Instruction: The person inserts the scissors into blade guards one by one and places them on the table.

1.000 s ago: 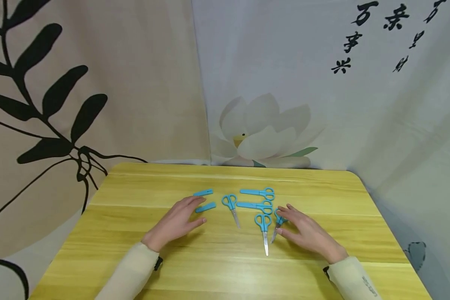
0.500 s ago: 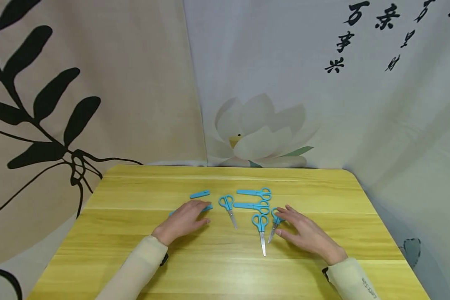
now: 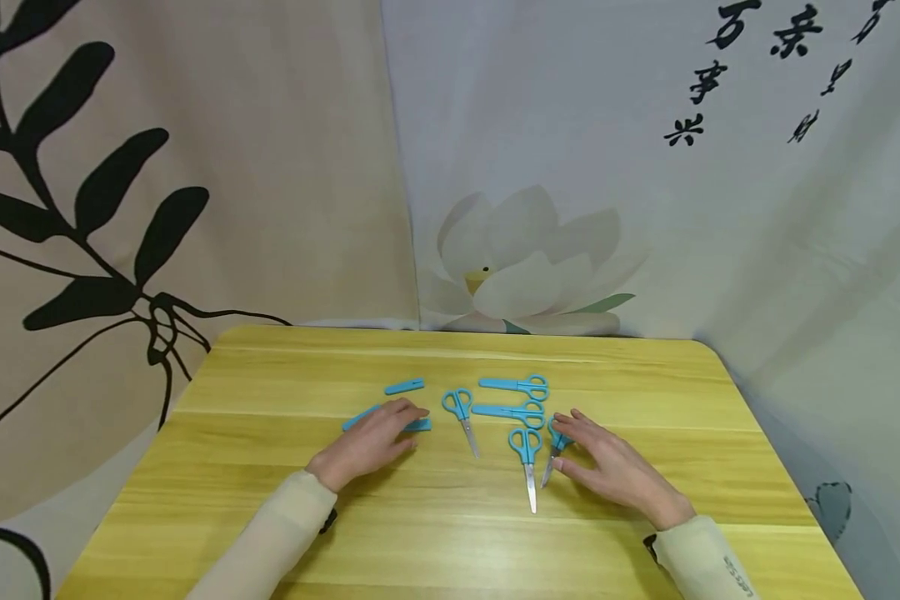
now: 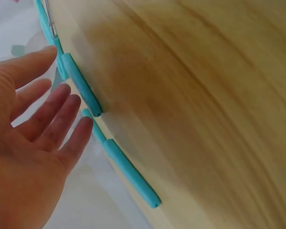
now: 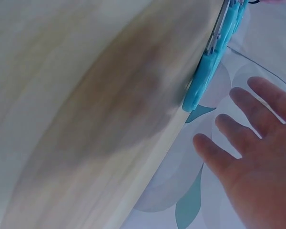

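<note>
My left hand (image 3: 367,446) is low over the table with relaxed fingers, among the blue blade covers. One cover (image 3: 360,418) shows left of the knuckles, partly hidden; another cover (image 3: 417,425) pokes out by the fingertips; a third cover (image 3: 404,386) lies farther back. Two covers, a nearer one (image 4: 81,85) and a lower one (image 4: 132,172), show clearly beside the fingers in the left wrist view. My right hand (image 3: 607,462) hovers with spread fingers, overlapping blue-handled scissors (image 3: 561,437). Left of it lie bare-bladed scissors (image 3: 526,450) pointing toward me.
More bare scissors (image 3: 458,405) lie mid-table. Two covered pairs, a back pair (image 3: 513,385) and a front pair (image 3: 510,412), lie sideways with handles to the right. The wooden table (image 3: 450,550) ends at a printed curtain (image 3: 330,167) behind.
My left hand has moved right and slightly nearer me, uncovering a cover to its left. The cover by its fingertips has turned from slanted to nearly level. My right hand stays put.
</note>
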A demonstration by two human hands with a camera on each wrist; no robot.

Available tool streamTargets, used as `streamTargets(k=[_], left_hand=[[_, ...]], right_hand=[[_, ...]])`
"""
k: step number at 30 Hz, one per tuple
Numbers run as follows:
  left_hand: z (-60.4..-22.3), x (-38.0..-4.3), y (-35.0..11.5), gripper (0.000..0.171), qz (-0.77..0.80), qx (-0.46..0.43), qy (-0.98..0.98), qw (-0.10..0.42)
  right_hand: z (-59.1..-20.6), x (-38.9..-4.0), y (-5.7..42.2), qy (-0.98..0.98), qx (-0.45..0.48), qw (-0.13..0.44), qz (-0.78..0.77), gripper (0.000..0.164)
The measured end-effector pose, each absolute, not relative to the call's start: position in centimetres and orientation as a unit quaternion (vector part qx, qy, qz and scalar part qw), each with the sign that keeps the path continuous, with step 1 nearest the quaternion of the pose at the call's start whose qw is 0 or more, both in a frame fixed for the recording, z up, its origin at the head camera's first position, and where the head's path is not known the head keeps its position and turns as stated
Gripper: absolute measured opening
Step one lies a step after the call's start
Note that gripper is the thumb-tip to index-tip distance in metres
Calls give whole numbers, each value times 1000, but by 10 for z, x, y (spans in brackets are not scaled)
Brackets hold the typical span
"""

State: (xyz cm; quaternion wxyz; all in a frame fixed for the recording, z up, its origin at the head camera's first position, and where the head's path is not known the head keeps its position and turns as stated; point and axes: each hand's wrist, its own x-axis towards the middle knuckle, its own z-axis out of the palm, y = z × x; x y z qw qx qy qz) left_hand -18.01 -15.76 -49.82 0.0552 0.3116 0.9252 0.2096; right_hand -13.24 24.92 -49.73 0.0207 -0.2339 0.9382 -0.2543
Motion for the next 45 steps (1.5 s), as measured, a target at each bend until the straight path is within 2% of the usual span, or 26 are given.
streamTargets(k=[6,13,17,22,29,38,45], left_hand=[[-502,-187,-155,41,242,293,921,82],[-507,-193,-154,23,264,282,918,94],[-507,-193,-153,18,268,279,917,98],[-507,-193,-154,18,266,286,916,93],[-506,-191,-155,21,268,289,914,96],[-506,-191,-156,22,267,283,916,97],[-504,-189,-155,31,256,297,915,97]], right_hand=[[-496,-130,251,937,-234,21,-259,61],[-495,-128,255,936,-234,16,-261,61],[-496,-130,254,933,-247,22,-262,60],[-498,-139,254,933,-247,40,-260,60],[-499,-144,263,939,-235,93,-231,62],[-495,-128,275,939,-276,62,-195,59],[-493,-145,267,928,-296,76,-214,56]])
